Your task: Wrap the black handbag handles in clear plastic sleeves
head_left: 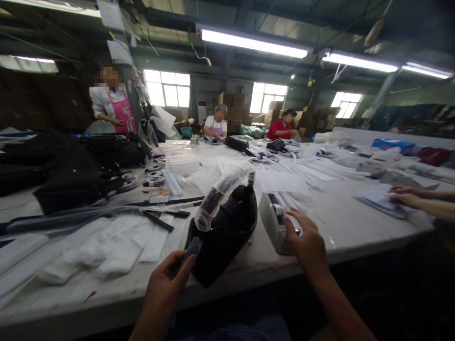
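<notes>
A black handbag [227, 232] stands at the table's front edge, its top open. Clear plastic wrap [227, 182] covers the handle arching over it. At the bag's near left side, my left hand [170, 277] pinches a dark strap end wrapped in clear plastic [193, 248] between thumb and fingers. A grey tape dispenser [269, 222] sits just right of the bag. My right hand [308, 239] curls over the dispenser's near right end. Something pale and shiny shows between its fingers, too blurred to name.
White wrapping sheets [99, 251] and black straps [159, 220] lie to the left, before a pile of black bags [78, 170]. White tubes [313, 168] spread behind. On the right, a co-worker's hands [408, 195] rest on white sheets [378, 196]. Other people work across the table.
</notes>
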Demonstrator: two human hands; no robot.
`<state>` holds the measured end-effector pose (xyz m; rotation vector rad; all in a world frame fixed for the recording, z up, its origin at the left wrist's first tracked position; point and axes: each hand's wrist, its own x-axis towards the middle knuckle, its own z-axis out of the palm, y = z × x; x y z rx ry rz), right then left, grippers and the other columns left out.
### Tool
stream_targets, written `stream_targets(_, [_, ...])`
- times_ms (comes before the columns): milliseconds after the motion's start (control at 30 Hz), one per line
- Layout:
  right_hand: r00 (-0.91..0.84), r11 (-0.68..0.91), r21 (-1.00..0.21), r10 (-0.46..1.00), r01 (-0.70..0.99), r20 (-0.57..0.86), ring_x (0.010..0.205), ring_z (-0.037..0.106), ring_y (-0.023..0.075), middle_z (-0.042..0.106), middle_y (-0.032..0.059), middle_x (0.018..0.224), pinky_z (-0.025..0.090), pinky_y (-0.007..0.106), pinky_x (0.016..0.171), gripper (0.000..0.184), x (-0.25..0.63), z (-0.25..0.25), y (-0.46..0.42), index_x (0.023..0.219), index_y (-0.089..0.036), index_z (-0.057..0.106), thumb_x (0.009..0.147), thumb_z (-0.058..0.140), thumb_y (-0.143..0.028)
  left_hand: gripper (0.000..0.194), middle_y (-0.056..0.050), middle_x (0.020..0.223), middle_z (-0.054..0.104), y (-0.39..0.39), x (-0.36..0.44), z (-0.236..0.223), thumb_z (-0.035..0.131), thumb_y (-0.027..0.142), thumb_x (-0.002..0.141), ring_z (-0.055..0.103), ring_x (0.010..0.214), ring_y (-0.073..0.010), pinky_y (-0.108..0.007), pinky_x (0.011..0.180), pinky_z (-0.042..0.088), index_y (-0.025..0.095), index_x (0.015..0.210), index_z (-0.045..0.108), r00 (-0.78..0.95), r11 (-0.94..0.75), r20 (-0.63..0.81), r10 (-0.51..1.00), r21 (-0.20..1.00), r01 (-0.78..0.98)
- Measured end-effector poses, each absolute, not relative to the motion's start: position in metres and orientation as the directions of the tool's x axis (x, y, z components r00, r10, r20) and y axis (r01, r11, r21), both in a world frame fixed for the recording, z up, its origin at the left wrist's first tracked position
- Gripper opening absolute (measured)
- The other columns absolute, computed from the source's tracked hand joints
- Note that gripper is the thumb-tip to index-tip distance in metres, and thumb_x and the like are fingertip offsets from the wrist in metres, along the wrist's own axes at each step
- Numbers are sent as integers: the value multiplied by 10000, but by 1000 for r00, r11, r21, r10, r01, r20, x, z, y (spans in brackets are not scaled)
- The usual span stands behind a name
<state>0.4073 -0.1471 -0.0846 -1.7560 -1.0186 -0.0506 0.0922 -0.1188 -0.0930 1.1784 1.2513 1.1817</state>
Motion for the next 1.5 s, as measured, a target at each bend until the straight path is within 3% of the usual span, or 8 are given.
stream_targets(67, [693,-179,-809,636,560,339,1381,373,349,565,132,1388,209,467,1167,331,443,-90,-142,874,-186,771,739,668,-471,473,68,442,451,-119,94,-96,770,577,644,314,393,-74,-176,371,210,159,860,723,24,98,-97,995,995,-6])
stream_targets(167, [692,-229,-864,701,448,173,1253,527,392,692,162,1204,318,518,1095,334,466,-98,-137,689,-191,782,719,676,-506,489,82,433,418,-118,95,-98,771,589,632,295,388,-73,-177,368,205,172,880,713,21,129,-129,991,992,4])
stream_targets(300, [659,-176,-925,745,336,98,1205,594,313,725,122,1155,423,447,1025,434,464,-96,-138,841,-191,799,819,564,-555,514,72,477,461,-117,94,-97,783,602,596,320,409,-70,-176,386,232,166,858,705,-8,122,-122,993,992,17])
stream_targets(567, [674,-113,-973,737,199,52,1277,529,328,700,111,1211,371,451,1089,443,440,-78,-167,922,-197,801,707,697,-570,565,80,467,409,-117,94,-100,781,636,566,318,412,-74,-177,390,231,163,865,701,-30,141,-140,990,989,44])
stream_targets(1100, [728,-122,-990,684,64,-37,1212,585,313,757,70,1091,367,431,1115,412,430,-77,-185,943,-251,795,640,787,-531,471,41,564,591,-114,94,-102,788,594,594,398,440,-88,-176,401,299,206,845,702,-52,179,-175,983,981,76])
stream_targets(1267, [725,-112,-966,642,-234,-250,894,714,256,779,100,899,577,330,802,475,428,-111,-193,892,-175,793,549,864,-497,487,77,466,447,-114,95,-101,790,605,581,336,420,-80,-175,390,262,197,827,692,-54,188,-183,982,978,87])
stream_targets(1367, [765,-86,-954,578,-288,-283,595,645,131,763,62,794,543,210,554,492,430,-134,-191,842,-149,787,462,914,-435,490,81,463,434,-114,95,-101,789,603,589,340,423,-79,-170,389,253,198,846,693,-54,189,-185,981,978,90])
stream_targets(1500, [798,-123,-975,560,-186,-223,499,513,79,734,33,722,468,176,475,508,421,-153,-196,871,-138,781,500,893,-465,485,80,475,455,-114,93,-104,777,606,609,343,407,-73,-171,386,256,194,853,696,-40,186,-183,982,979,82])
